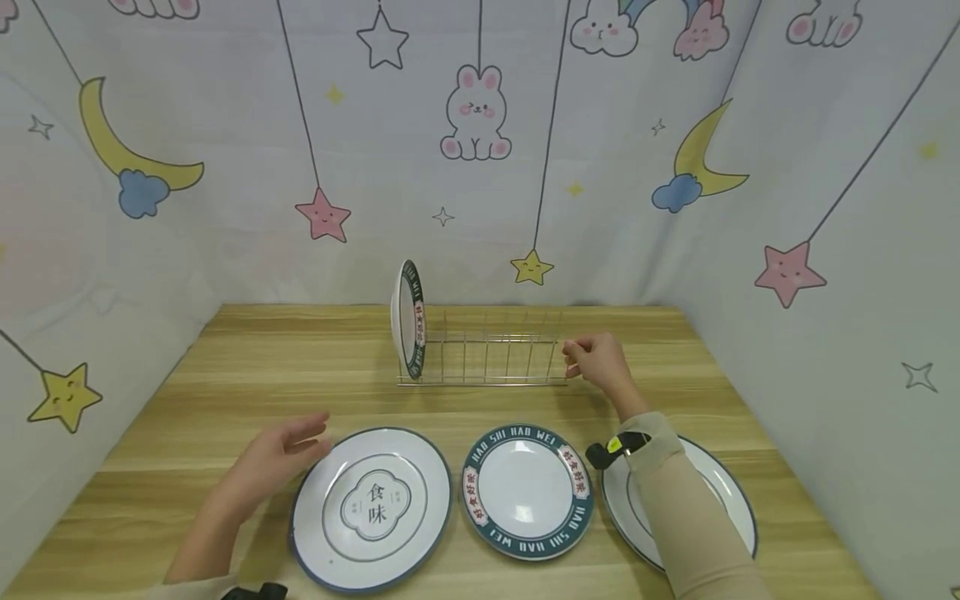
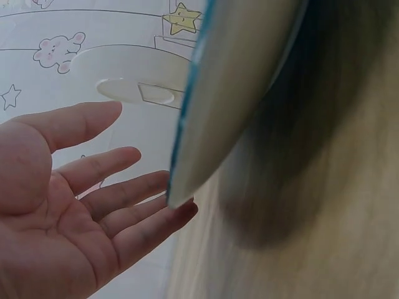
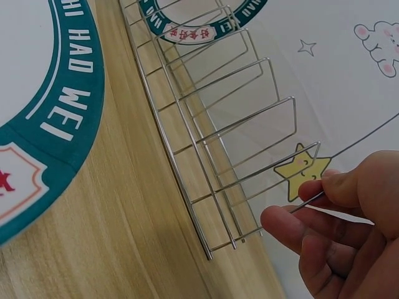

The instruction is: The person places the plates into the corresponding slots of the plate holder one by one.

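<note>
A wire dish rack (image 1: 486,383) stands toward the back of the table. One green-rimmed plate (image 1: 408,321) is upright in its left end. My right hand (image 1: 597,360) pinches the end wire of the rack's right side between thumb and fingers, as the wire rack (image 3: 206,187) shows in the right wrist view. My left hand (image 1: 277,462), fingers spread and relaxed, is at the left edge of a large white plate (image 1: 371,508). In the left wrist view, that plate's edge (image 2: 187,137) overlaps the fingertips of the left hand (image 2: 81,218); contact is hard to tell.
A second green-rimmed plate (image 1: 527,492) lies flat in the front middle. Right of it, another large white plate (image 1: 720,483) sits partly under the right forearm. A patterned cloth (image 1: 480,200) hangs behind and along both sides of the wooden table (image 1: 225,367).
</note>
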Motion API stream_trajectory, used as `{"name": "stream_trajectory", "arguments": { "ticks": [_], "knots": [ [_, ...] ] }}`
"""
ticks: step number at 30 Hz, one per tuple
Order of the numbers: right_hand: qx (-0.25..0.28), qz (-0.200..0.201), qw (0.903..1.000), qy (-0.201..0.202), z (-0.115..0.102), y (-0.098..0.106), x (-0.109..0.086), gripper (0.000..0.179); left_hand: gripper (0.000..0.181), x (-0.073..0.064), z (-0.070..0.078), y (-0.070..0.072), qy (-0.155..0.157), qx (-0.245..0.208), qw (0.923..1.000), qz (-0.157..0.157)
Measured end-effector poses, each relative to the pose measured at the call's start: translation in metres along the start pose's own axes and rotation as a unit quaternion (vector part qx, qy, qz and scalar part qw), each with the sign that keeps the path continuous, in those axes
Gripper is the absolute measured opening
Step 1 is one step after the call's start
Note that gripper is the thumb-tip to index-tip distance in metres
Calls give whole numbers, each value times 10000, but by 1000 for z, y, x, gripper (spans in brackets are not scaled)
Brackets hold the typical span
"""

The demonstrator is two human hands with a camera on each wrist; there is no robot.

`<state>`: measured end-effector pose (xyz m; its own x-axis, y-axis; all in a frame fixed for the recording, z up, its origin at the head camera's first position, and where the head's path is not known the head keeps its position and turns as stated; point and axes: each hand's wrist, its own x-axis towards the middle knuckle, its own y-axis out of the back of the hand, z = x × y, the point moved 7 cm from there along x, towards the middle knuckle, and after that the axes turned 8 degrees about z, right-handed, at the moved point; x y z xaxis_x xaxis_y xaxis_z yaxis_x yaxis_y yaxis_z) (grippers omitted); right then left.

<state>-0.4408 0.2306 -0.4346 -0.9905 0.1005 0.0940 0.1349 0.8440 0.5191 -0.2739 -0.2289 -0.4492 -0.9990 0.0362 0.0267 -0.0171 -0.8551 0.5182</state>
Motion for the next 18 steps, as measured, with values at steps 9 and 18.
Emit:
{"name": "stream_trajectory", "arguments": {
  "ticks": [9, 18],
  "knots": [
    [-55, -27, 10000, 3, -1, 1, -1, 31, 61, -2, -12, -7, 242, -237, 9990, -301],
    [-49, -10, 10000, -17, -3, -1, -2, 33, 58, -3, -23, -11, 486, -275, 9981, -270]
  ]
}}
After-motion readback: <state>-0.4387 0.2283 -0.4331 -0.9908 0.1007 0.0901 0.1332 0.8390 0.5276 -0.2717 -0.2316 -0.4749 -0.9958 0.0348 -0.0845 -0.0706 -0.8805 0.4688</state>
